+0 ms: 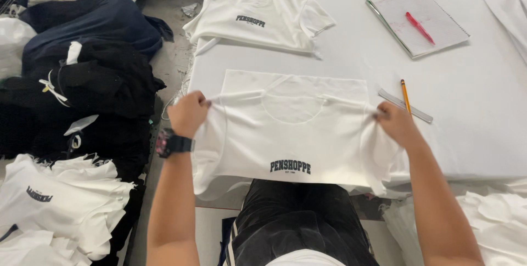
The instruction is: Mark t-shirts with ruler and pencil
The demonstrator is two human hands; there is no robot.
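Note:
A white T-shirt (291, 134) with dark lettering near its lower hem lies stretched flat at the front of the white table (472, 90). My left hand (188, 113), with a dark watch on its wrist, grips the shirt's left shoulder. My right hand (396, 124) pinches the right shoulder. The shirt hangs slightly over the table's near edge, above my lap. A white card or board (241, 82) shows under the shirt's top edge.
A second white printed T-shirt (258, 16) lies at the table's far left. A notebook (420, 21) with a red pen (420, 28), a pencil (405, 96) and a ruler (403, 105) sit right. Piles of dark garments (82, 79) and white shirts (60, 205) lie left.

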